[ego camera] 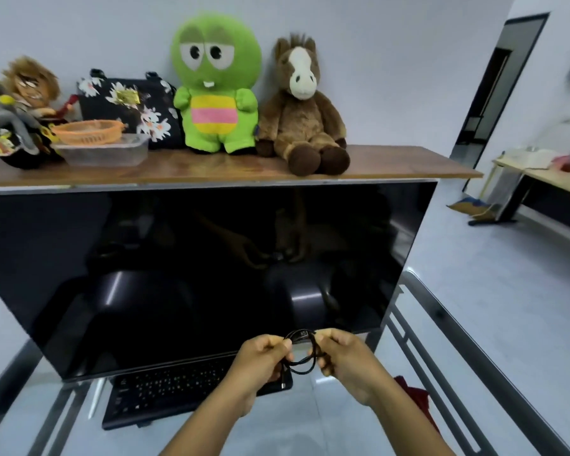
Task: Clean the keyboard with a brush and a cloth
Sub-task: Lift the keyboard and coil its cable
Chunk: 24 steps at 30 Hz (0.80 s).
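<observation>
Both hands were close together, the left hand (260, 360) and right hand (344, 360) each pinching a coiled black cable (301, 370). At seven o'clock from them the keyboard (178, 390) lay on the glass bench (310, 432). Cable-tidying seemed the step in hand; next, I reckoned, they must drop it and fetch the red cloth (412, 393) at four o'clock.

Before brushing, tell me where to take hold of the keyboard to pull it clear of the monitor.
Grip the keyboard by its near long edge, from your own side. It lies flat, its far edge under the monitor, so only the front is open. First put down the cable that the left hand and right hand hold.
</observation>
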Tool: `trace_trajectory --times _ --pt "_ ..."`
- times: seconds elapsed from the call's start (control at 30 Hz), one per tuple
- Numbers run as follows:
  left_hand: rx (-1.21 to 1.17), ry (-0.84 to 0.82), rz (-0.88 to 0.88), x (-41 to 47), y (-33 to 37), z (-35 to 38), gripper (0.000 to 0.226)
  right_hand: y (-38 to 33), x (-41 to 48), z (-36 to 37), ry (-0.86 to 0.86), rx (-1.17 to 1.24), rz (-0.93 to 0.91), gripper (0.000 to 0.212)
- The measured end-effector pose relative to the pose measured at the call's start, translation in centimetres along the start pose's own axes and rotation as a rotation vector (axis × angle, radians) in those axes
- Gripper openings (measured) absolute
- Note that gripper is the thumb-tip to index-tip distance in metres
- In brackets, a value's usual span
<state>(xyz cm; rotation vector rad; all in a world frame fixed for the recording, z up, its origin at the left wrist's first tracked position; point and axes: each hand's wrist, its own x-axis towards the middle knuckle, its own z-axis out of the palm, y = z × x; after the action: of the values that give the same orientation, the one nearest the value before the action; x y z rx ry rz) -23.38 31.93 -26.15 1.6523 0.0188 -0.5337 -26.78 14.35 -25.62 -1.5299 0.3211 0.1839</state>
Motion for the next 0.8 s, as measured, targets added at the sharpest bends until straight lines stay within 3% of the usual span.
trace_trajectory --times 0.13,0.23,0.33,0.47,0.57,0.7,0.8 --pt "-0.259 -0.011 -0.220 3.1 -2.7 2.8 0.012 4.0 2.3 -2.4 0.019 0.252 0.125 0.019" --pt "-0.309 0.103 -0.320 6.0 -4.6 4.7 0.014 6.7 3.8 -4.1 0.032 0.361 0.149 0.023" --pt "-0.254 0.210 -0.313 8.3 -6.3 6.2 0.016 9.2 5.6 -5.0 0.129 0.334 0.195 0.030" --pt "0.095 0.185 -0.108 10.1 -8.6 7.6 0.019 11.2 8.6 -5.1 0.323 0.272 0.266 0.025" --pt "0.426 0.035 0.054 11.6 -10.8 8.1 0.038 12.5 10.7 -5.0 0.293 0.077 0.263 0.026" --pt "1.116 -0.092 0.290 12.0 -13.5 8.2 0.046 14.0 12.4 -5.1 0.227 -0.381 0.156 0.024" --pt "1.322 -0.150 0.335 12.0 -15.0 8.4 0.059 14.1 12.9 -4.9 0.168 -0.775 0.048 0.037"
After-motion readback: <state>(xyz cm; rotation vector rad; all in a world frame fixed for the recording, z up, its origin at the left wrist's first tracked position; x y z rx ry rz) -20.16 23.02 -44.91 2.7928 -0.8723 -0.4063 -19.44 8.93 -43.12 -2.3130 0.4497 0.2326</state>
